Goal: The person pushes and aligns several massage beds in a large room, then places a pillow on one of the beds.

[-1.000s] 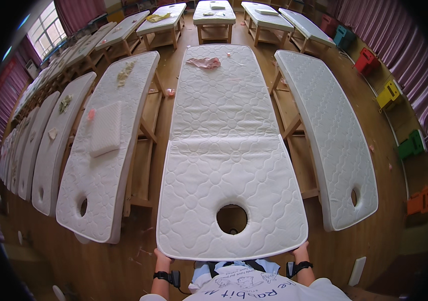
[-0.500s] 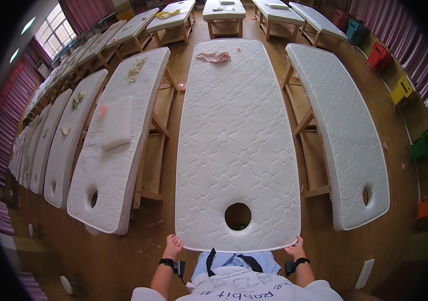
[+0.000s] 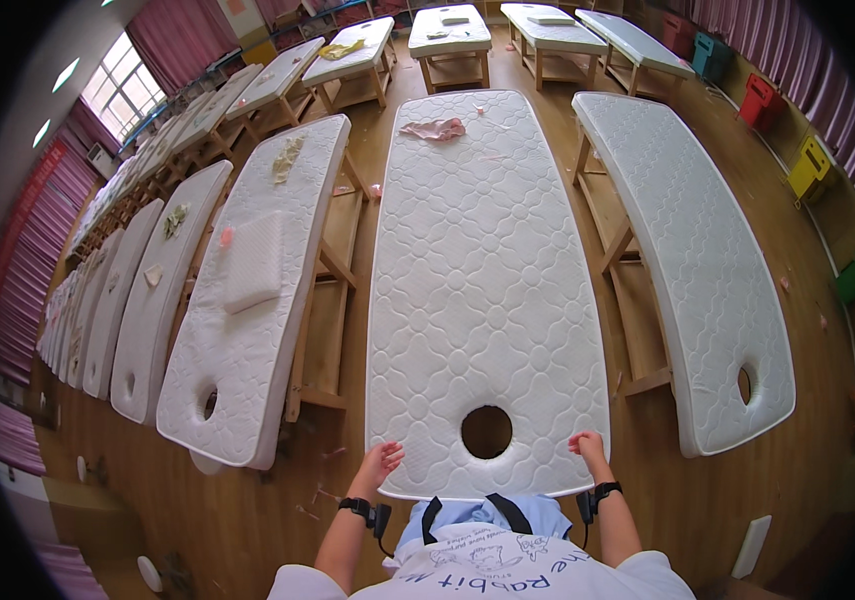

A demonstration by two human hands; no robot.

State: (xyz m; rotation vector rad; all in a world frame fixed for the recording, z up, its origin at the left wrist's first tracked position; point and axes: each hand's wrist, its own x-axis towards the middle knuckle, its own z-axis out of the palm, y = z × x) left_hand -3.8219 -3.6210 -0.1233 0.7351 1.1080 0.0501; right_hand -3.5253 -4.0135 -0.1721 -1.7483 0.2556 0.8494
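A white quilted mattress (image 3: 482,300) with a round hole near its front end lies lengthwise before me on a massage bed. My left hand (image 3: 383,462) is over its front left corner area, fingers loosely apart and holding nothing. On the other side, my right hand (image 3: 587,444) hovers by the right edge near the front, its fingers also loosely apart and without anything in them. Whether either hand touches the cover cannot be told. At the mattress's far end lies a crumpled pink cloth (image 3: 434,130).
Similar beds stand close on both sides, the left one (image 3: 232,370) bearing a white pillow (image 3: 252,262), the right one (image 3: 692,260) bare on top. More beds line the back. Coloured bins (image 3: 808,170) run along the right wall. Small scraps litter the wooden floor (image 3: 317,540).
Both hands have let go of the mattress's front corners and risen inward over its edges. The view has shifted slightly; the mattress appears a little lower and further right.
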